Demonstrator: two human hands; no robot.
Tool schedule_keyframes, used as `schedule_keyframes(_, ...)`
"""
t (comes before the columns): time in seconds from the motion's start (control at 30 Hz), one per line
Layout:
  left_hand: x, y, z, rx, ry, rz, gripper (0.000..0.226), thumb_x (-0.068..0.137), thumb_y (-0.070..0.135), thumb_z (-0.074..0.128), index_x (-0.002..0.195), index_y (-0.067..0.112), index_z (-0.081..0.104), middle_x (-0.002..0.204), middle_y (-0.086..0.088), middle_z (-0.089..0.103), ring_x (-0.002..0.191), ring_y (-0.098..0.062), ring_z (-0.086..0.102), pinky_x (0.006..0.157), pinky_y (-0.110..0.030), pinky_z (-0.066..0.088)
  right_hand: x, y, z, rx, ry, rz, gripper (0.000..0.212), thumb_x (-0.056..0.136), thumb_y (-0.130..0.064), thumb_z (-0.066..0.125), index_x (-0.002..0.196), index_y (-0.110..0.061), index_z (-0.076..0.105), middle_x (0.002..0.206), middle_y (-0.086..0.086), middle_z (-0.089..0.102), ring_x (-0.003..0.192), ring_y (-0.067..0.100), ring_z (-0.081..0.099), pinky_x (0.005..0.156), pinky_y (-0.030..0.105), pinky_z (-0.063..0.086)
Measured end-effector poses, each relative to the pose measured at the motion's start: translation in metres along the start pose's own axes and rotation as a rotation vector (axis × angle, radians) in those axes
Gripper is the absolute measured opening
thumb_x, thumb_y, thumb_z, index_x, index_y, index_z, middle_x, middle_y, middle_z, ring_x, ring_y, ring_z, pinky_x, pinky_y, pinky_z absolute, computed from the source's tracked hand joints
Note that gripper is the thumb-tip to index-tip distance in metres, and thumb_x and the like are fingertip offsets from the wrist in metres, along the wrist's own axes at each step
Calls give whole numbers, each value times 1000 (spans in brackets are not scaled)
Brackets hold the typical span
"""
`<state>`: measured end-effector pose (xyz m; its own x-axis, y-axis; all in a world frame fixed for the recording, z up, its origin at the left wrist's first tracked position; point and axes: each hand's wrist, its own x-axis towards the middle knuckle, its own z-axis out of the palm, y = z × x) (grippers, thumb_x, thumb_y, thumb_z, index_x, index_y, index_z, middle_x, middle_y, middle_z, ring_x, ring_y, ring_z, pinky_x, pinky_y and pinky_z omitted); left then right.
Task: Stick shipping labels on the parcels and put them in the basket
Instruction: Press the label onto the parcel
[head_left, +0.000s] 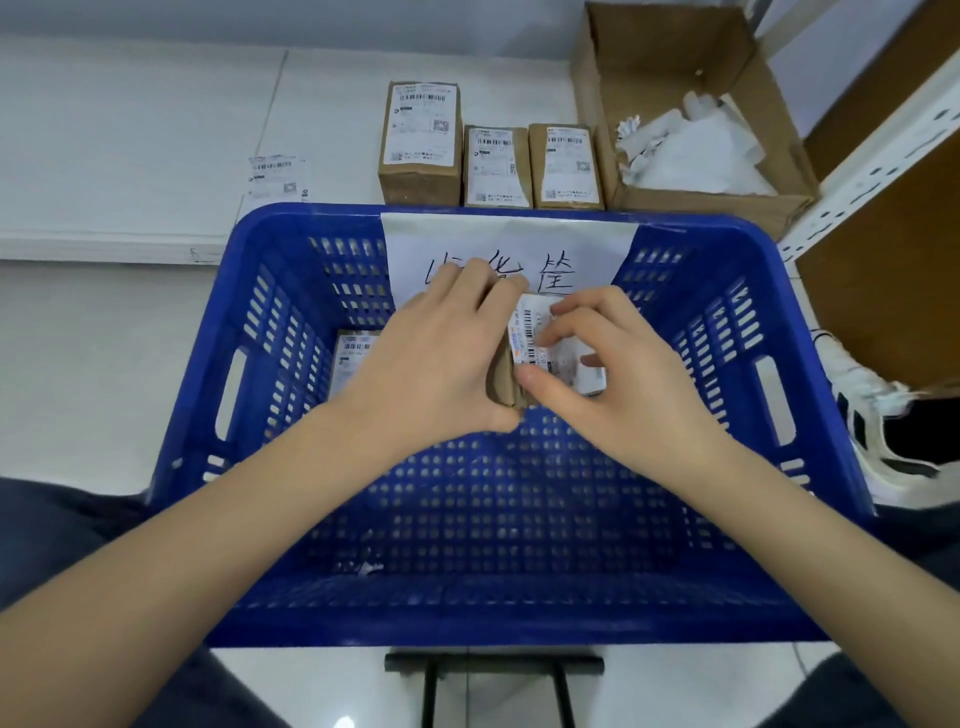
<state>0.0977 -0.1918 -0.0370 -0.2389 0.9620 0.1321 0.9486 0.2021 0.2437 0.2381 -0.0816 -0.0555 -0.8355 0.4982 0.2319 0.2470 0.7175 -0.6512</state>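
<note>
White floor tiles and a low white platform (130, 156) form the background; a loose shipping label (276, 176) lies flat on the platform at left. Blue perforated basket (208, 364) occupies the centre, with a handwritten paper sign (509, 244) on its far wall and one labelled parcel (353, 358) resting inside at the left. Above the basket, the left hand (441, 358) grips a small cardboard parcel (506, 379), its fingers (483, 280) wrapped over the far edge. Fingers (571, 312) of the right hand (618, 379) are pinched onto a barcode label (540, 338) lying on that parcel's top face. Behind the basket stand three labelled parcels (493, 156) side by side. At right, an open cardboard box (675, 62) holds crumpled white backing paper (691, 150), beside a white shelf upright (883, 156).
</note>
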Motion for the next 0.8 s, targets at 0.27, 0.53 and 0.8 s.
schedule_keyframes(0.27, 1, 1, 2, -14, -21, -9, 93, 50, 37, 84, 131, 5, 50, 112, -11, 54, 100, -29, 52, 62, -28, 35, 1, -1, 1, -127, 16, -158, 27, 87, -32, 49, 87, -10, 64, 103, 4, 57, 93, 22, 58, 57, 46, 52)
schedule_keyframes(0.53, -1, 4, 4, -55, -19, 63, 95, 48, 34, 84, 131, 2, 51, 112, -9, 58, 98, -29, 53, 68, -28, 40, 3, 0, -5, -177, -33, -240, 44, 88, -52, 46, 78, -11, 58, 83, -1, 54, 76, 15, 51, 50, 39, 46)
schedule_keyframes(0.8, -2, 4, 8, -91, -26, 101, 99, 45, 34, 86, 132, 1, 50, 111, -10, 59, 98, -30, 53, 69, -42, 55, 7, 8, -7, -86, -170, -162, 34, 90, -50, 40, 76, -20, 49, 73, -14, 42, 67, 7, 42, 59, 39, 46)
